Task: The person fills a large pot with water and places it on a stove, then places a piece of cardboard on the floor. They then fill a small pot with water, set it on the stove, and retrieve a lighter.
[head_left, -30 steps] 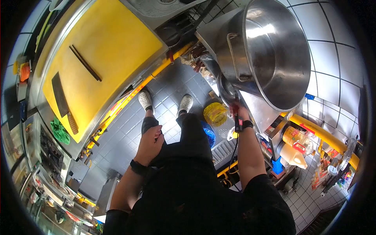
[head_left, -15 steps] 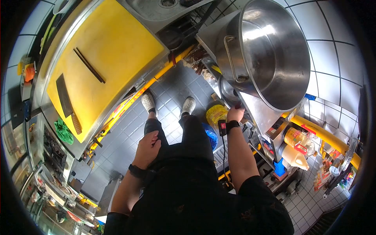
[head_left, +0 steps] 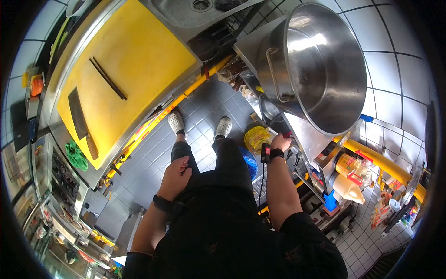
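My left hand [head_left: 176,176] hangs in front of my left thigh, fingers loosely bent, the thumb apart from them; no object shows in it. My right hand [head_left: 280,142] reaches beside the metal shelf unit under the big steel pot [head_left: 320,69]. Its fingers are closed around something with a bit of red at the fingertips, too small and covered to name. Just left of that hand stands a yellow tub [head_left: 257,138]. A steel bowl-like vessel [head_left: 268,108] sits on the lower shelf, partly hidden by the top. The pot stands tilted-looking in this wide view, its inside bare.
On the left, a yellow cutting board [head_left: 139,42] carries a cleaver-like knife [head_left: 78,114] and a pair of dark chopsticks [head_left: 108,78]. A green cloth [head_left: 75,156] lies by its corner. Bottles [head_left: 348,167] stand at the right. A sink [head_left: 186,14] is at the top.
My right hand has shifted slightly down and the red bit now shows at its fingertips. The view has moved a little. My left hand stays by the thigh.
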Available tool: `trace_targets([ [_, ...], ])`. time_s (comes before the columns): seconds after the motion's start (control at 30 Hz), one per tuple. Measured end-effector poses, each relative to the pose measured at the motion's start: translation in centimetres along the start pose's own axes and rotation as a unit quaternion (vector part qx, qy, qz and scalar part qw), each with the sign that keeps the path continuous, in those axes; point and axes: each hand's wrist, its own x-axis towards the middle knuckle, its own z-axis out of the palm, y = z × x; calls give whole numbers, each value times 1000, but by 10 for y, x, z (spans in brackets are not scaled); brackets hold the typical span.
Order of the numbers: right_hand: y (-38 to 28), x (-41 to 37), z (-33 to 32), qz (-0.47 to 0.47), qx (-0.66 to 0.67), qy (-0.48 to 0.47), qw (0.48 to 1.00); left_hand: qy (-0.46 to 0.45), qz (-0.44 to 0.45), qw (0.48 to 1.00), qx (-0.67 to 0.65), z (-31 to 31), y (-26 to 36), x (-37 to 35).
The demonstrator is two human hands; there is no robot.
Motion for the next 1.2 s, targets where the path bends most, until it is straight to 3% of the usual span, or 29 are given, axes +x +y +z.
trace_targets([
  [0.17, 34, -4, 24, 10, 114, -26, 993, -38, -22, 999, 17, -5, 8, 2],
  [0.23, 69, 8, 53, -41, 190, -68, 979, -45, -25, 998, 21, -7, 8, 2],
  [0.27, 67, 8, 55, 38, 332, -110, 936, -35, -11, 999, 23, -7, 7, 2],
  [0.3, 68, 5, 53, 39, 335, -108, 935, -25, 4, 999, 26, -9, 7, 3],
  [0.37, 17, -37, 3, -72, 132, -96, 984, -29, 13, 999, 28, -14, 10, 4],
  [0.4, 35, -21, 14, -39, 342, -244, 907, -34, 20, 999, 30, -20, 13, 5],
  [0.43, 26, -26, 7, -38, 344, -241, 907, -36, 23, 999, 32, -24, 16, 5],
  [0.47, 3, -35, -9, 95, 473, -235, 844, -46, 17, 998, 35, -28, 20, 5],
  [0.5, -24, -44, -29, 224, 584, -219, 749, -57, 10, 998, 38, -32, 22, 5],
  [0.53, -50, -46, -49, 309, 550, -209, 747, -60, 13, 997, 39, -35, 22, 6],
  [0.57, -55, -43, -53, 308, 554, -205, 746, -56, 29, 997, 41, -37, 20, 8],
  [0.63, -63, -36, -62, 400, 604, -196, 660, -52, 50, 996, 43, -42, 24, 11],
  [0.83, -62, -48, -64, 404, 608, -225, 646, -66, 58, 994, 59, -67, 39, 16],
  [0.9, -51, -53, -60, 383, 653, -257, 601, -60, 69, 994, 61, -73, 38, 18],
  [1.1, -55, -88, -89, 368, 662, -240, 607, -69, 102, 990, 74, -98, 44, 25],
  [1.17, -48, -91, -95, 292, 597, -319, 676, -72, 113, 988, 83, -112, 53, 26],
  [1.2, -42, -97, -100, 319, 623, -308, 644, -69, 118, 986, 90, -120, 57, 27],
])
